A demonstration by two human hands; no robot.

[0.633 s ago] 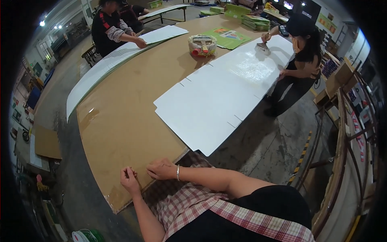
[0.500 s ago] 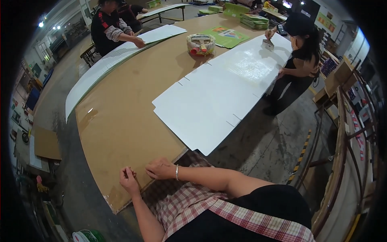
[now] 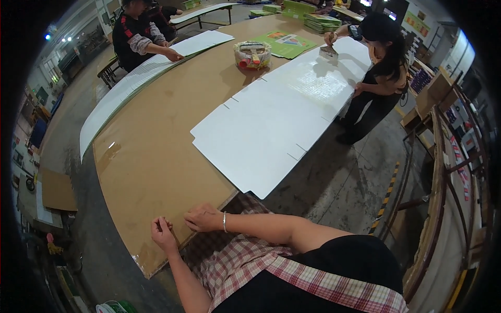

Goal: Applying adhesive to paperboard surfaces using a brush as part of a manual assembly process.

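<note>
My left hand point(image 3: 164, 233) is at the near edge of a brown-topped table point(image 3: 151, 172), its fingers curled and thumb against them. Beside it my right hand point(image 3: 204, 217) rests on the same edge with bent fingers, a silver bracelet on its wrist. Nothing shows in either hand, and the hands are apart. A large white slotted sheet point(image 3: 250, 146) lies beyond my right hand, touched by neither hand. At its far end, a person point(image 3: 383, 57) holds a wide brush point(image 3: 329, 52) on a wet, shiny patch, the other hand at the sheet's edge.
A wrapped tub point(image 3: 252, 56) with a brush across it stands mid-table, near green printed sheets point(image 3: 286, 44). Another person point(image 3: 138, 36) handles long white sheets point(image 3: 130, 78) along the far left edge. Green stacks point(image 3: 322, 23) lie at the back; a metal rack point(image 3: 438, 172) stands right.
The person's brush has moved leftward over the wet patch. My view has shifted slightly, while both my hands keep the same pose at the table edge.
</note>
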